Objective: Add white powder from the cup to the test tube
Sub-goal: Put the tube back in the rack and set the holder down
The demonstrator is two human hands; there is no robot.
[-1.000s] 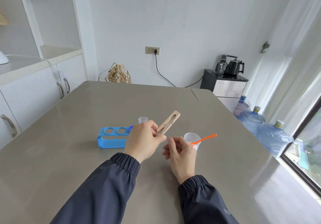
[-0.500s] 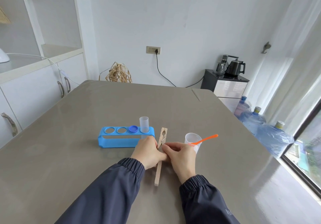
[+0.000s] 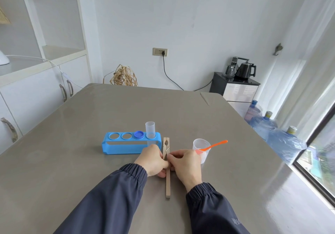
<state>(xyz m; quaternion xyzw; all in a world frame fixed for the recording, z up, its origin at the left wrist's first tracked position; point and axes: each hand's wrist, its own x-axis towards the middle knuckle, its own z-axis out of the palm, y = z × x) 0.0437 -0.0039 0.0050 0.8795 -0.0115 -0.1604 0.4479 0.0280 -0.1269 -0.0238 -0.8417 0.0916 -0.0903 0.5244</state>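
Risk: cup [image 3: 200, 149], holding the orange spoon [image 3: 213, 145], stands just beside the right hand [image 3: 184, 164]; a careless lift of that hand could knock it and spill powder. The spoon's overhanging handle may tip it out.
Risk: tube [image 3: 150, 130] stands tall in the end hole of the blue rack [image 3: 130, 145], close to the clamp [image 3: 166, 166]; swinging the clamp could strike it.
Left hand [image 3: 151, 161]: curled, knuckles up, fingers pinching the clamp's left side.
Right hand: likewise curled, pinching the right side at the spring.
Clamp: lies flat on the bench [image 3: 90, 161], jaw end toward the rack.
Powder: not yet in the tube.
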